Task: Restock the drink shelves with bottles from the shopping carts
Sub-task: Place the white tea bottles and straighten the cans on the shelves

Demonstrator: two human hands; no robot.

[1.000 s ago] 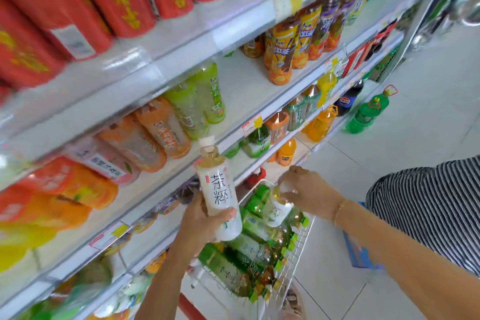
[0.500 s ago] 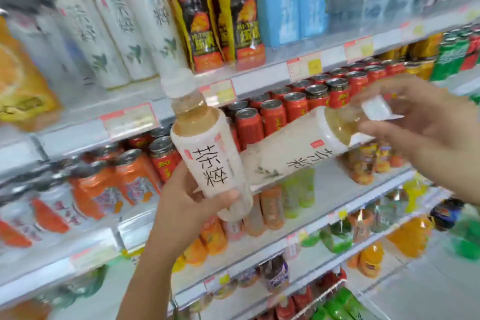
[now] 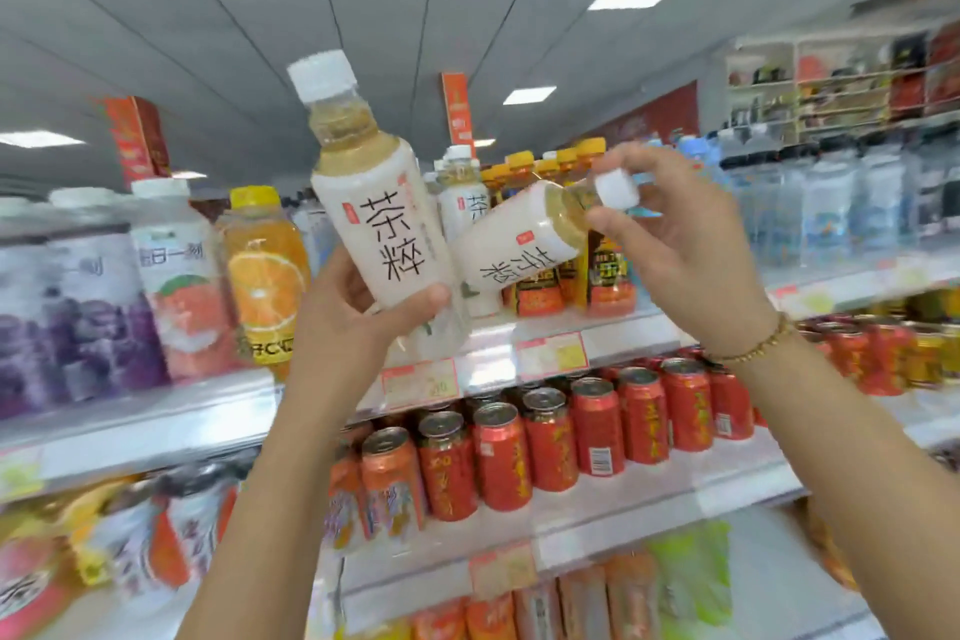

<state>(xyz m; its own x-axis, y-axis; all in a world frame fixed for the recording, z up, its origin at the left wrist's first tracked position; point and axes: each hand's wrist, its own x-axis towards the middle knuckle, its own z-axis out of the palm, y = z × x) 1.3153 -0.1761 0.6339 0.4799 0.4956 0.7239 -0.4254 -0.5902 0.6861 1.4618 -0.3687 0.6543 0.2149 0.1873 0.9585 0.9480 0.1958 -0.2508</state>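
My left hand (image 3: pixel 358 312) grips the base of a white-labelled tea bottle (image 3: pixel 371 203) with a white cap, held almost upright in front of the top shelf (image 3: pixel 639 333). My right hand (image 3: pixel 670 239) holds a second, matching tea bottle (image 3: pixel 514 244) by its neck and cap, tipped on its side with the base pointing left, just right of the first. Matching tea bottles (image 3: pixel 460 187) stand on the shelf behind them. The shopping cart is out of view.
Large juice bottles (image 3: pixel 265 276) fill the top shelf to the left, dark-labelled yellow-capped bottles (image 3: pixel 602 276) and water bottles (image 3: pixel 831 208) to the right. Red cans (image 3: pixel 550 437) line the shelf below. Price tags (image 3: pixel 421 382) hang on the shelf edge.
The view has swung up from the cart and lower shelves to the top shelf. Both hands have lifted their tea bottles up to that shelf; the right bottle came out of the cart.
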